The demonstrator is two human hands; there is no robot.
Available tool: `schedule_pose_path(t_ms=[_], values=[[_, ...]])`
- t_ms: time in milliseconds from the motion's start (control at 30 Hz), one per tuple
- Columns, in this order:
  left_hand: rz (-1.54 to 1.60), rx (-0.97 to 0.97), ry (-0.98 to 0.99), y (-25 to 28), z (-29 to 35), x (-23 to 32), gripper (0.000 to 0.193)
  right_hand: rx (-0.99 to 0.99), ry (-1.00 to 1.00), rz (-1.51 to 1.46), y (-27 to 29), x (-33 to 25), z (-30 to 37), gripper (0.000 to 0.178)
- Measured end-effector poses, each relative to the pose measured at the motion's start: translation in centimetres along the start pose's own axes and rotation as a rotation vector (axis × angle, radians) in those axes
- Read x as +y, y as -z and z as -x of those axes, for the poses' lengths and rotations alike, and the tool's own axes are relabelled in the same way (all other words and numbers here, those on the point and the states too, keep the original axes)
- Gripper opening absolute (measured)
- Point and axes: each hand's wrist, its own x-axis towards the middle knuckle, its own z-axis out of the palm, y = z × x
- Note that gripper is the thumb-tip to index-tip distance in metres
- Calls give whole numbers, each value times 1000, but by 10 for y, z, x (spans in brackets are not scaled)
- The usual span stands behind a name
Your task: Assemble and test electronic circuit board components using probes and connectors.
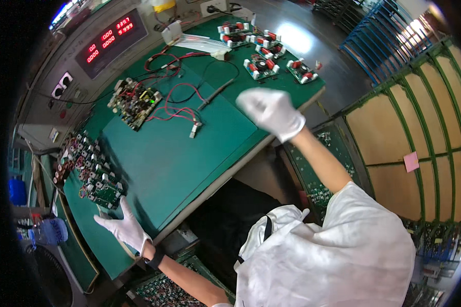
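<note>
My left hand (124, 228), in a white glove, is at the near left of the green bench mat. Its thumb and forefinger are spread, with the fingertip by the edge of the nearest circuit board in a row (103, 192); whether it touches is unclear. My right hand (271, 111), also gloved, is over the bench's right edge. Motion smears its fingers, so I cannot make out anything in them. Farther back lies a single circuit board (133, 104) with a small green light. Beside it are red leads ending in a white connector (195, 129) and a dark probe (216, 94).
Several boards with red and white parts (261, 66) stand at the far right corner. A panel with red digits (111, 42) and sockets (62, 85) line the back. Trays of boards (325, 169) sit beside the bench; a green-framed rack (394, 138) stands at right.
</note>
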Motion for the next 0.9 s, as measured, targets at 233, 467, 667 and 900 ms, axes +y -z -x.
schedule_pose_path(t_ms=[233, 467, 667, 900], values=[[64, -6, 14, -2, 3, -14, 106, -121, -421, 777, 8, 101, -23, 94], [106, 169, -75, 3, 18, -2, 78, -25, -532, 690, -21, 107, -18, 102], [632, 115, -48, 30, 84, 92, 45, 158, -467, 286, -4, 62, 20, 102], [1722, -1115, 767, -25, 104, 153, 65, -62, 230, -104, -30, -58, 17, 103]])
